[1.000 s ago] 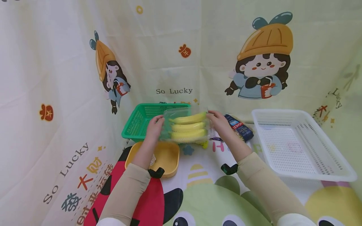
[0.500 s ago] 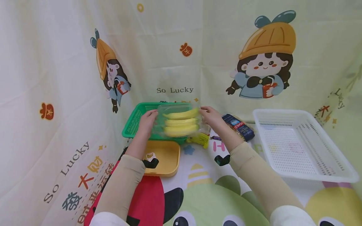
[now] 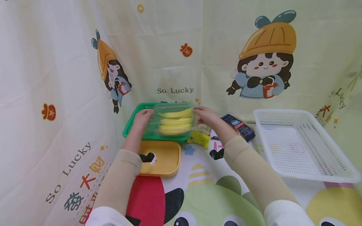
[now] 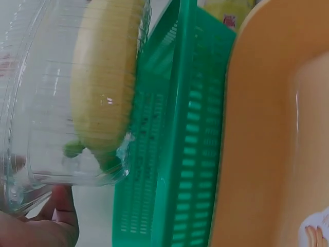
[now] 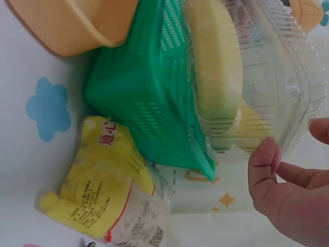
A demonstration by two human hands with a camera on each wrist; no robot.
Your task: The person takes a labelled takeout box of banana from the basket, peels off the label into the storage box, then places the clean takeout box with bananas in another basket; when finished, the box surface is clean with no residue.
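A clear plastic box [image 3: 183, 109] with several bananas [image 3: 175, 121] inside is held level over the green basket [image 3: 128, 125]. My left hand [image 3: 142, 118] grips its left end, and my right hand [image 3: 207, 115] pinches the right end. In the left wrist view, the fingers [image 4: 62, 206] hold the rim of the box from beneath. In the right wrist view, thumb and fingers [image 5: 264, 159] pinch the lid's edge. The basket's inside is mostly hidden behind the box.
An orange tray [image 3: 167, 160] with a banana sticker stands before the green basket. Right of that basket lie a yellow bag [image 3: 200, 138] and a dark blue pasta packet [image 3: 238, 125]. A white basket [image 3: 306, 175] stands at the right.
Both hands have carried the box of bananas left, from beside the green basket's right part to above it. More of the yellow bag now shows.
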